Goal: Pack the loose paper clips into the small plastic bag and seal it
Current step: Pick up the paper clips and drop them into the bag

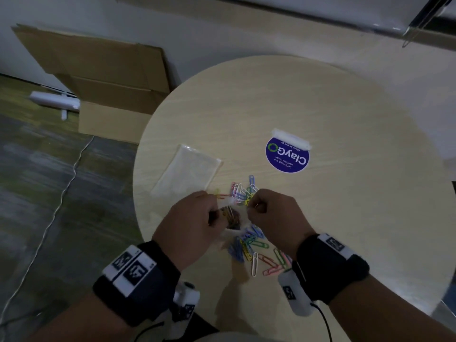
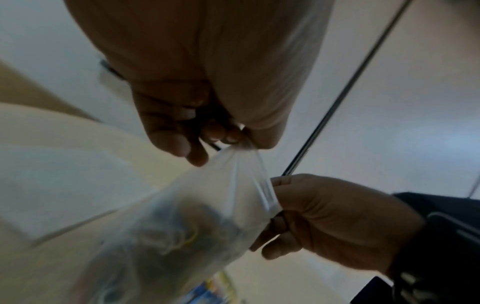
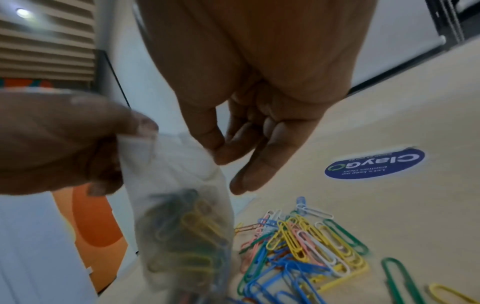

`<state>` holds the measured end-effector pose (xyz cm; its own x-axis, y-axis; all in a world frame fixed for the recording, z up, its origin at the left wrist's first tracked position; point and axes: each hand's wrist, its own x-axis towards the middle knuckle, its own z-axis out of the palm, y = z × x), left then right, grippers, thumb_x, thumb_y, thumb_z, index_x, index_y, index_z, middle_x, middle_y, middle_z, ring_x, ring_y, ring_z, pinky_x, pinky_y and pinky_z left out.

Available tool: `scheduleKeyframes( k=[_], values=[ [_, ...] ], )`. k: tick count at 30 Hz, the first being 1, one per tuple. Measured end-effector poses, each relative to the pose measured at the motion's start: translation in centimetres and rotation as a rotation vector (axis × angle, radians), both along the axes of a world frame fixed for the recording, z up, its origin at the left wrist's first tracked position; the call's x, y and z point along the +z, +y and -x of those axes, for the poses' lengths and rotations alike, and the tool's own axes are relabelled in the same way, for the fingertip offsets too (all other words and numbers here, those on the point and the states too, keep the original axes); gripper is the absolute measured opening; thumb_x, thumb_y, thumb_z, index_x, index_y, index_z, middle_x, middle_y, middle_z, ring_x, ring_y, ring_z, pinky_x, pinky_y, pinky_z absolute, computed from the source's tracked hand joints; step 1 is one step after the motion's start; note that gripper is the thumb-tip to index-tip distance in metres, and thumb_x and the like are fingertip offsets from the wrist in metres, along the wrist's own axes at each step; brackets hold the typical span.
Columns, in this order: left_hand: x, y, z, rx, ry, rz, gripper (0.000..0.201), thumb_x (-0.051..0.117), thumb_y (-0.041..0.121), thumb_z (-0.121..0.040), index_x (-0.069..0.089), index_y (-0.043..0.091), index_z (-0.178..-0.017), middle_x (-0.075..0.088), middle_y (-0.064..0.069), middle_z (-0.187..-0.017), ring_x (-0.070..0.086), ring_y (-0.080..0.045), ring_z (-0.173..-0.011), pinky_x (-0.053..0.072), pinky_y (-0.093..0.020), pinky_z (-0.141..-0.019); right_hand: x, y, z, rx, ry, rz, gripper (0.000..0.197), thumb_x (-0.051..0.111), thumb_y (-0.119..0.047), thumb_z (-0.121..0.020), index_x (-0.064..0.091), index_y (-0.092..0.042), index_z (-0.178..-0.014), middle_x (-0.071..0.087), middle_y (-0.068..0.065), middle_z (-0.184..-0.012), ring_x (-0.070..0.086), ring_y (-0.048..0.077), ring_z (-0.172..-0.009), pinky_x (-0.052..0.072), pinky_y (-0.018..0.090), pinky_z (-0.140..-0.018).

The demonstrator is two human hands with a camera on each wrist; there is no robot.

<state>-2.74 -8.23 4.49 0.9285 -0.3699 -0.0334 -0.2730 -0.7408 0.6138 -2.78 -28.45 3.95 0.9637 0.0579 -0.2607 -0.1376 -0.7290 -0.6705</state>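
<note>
A small clear plastic bag with several coloured paper clips inside hangs between my two hands above the round table. My left hand pinches the left side of its mouth, seen close in the left wrist view, fingers on the bag. My right hand pinches the right side of the mouth, thumb and forefinger on the bag's edge. Loose paper clips lie on the table under and beyond the hands, a bright heap in the right wrist view.
A flat stack of spare clear bags lies left of the clips. A blue round sticker is stuck to the tabletop farther back. Cardboard boxes and a cable are on the floor to the left, past the table's edge.
</note>
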Motion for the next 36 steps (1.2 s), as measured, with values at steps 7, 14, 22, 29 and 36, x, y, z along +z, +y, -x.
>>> scheduleKeyframes(
  k=[7, 14, 22, 29, 36],
  values=[
    [-2.5, 1.5, 0.5, 0.23, 0.297, 0.309, 0.03, 0.065, 0.051, -0.083, 0.055, 0.029, -0.1, 0.057, 0.004, -0.088, 0.057, -0.011, -0.069, 0.045, -0.025, -0.062, -0.5, 1.0, -0.4, -0.057, 0.061, -0.149, 0.01, 0.059, -0.021, -0.084, 0.053, -0.019, -0.076, 0.062, -0.002, -0.072, 0.058, 0.018, -0.069, 0.05, 0.035, -0.065],
    [-6.8, 0.2, -0.1, 0.081, 0.291, 0.042, 0.091, 0.082, 0.055, -0.061, 0.037, 0.037, -0.137, 0.044, 0.01, -0.136, 0.057, -0.016, -0.116, 0.049, -0.037, -0.094, -0.7, 0.8, -0.3, -0.044, 0.086, -0.211, 0.009, 0.058, -0.029, -0.087, 0.057, -0.022, -0.082, 0.064, -0.004, -0.078, 0.058, 0.013, -0.073, 0.052, 0.038, -0.073],
    [-6.7, 2.7, 0.0, 0.117, 0.296, 0.021, 0.078, 0.083, 0.019, -0.07, 0.041, 0.02, -0.135, 0.049, -0.002, -0.134, 0.056, -0.024, -0.114, 0.05, -0.044, -0.091, -2.4, -6.0, 3.9, -0.118, 0.064, -0.027, 0.003, 0.065, -0.025, -0.084, 0.063, -0.024, -0.082, 0.066, -0.008, -0.072, 0.058, 0.005, -0.065, 0.042, 0.016, -0.06],
    [-6.8, 3.3, 1.5, 0.197, 0.272, 0.03, 0.074, 0.088, 0.031, -0.063, 0.043, 0.023, -0.121, 0.051, -0.001, -0.121, 0.059, -0.023, -0.1, 0.052, -0.042, -0.08, -5.9, -6.2, 9.2, 0.28, 0.304, 0.309, 0.018, 0.055, -0.035, -0.083, 0.06, -0.018, -0.088, 0.066, 0.004, -0.095, 0.061, 0.027, -0.095, 0.043, 0.032, -0.075],
    [-7.6, 2.5, 1.3, 0.19, 0.24, 0.06, 0.073, 0.088, 0.038, -0.062, 0.041, 0.024, -0.117, 0.044, 0.004, -0.113, 0.056, -0.023, -0.098, 0.051, -0.041, -0.077, -6.5, -5.9, 6.1, 0.096, 0.024, 0.254, 0.014, 0.053, -0.025, -0.082, 0.063, -0.016, -0.078, 0.062, 0.01, -0.081, 0.06, 0.033, -0.079, 0.043, 0.035, -0.067]
  ],
)
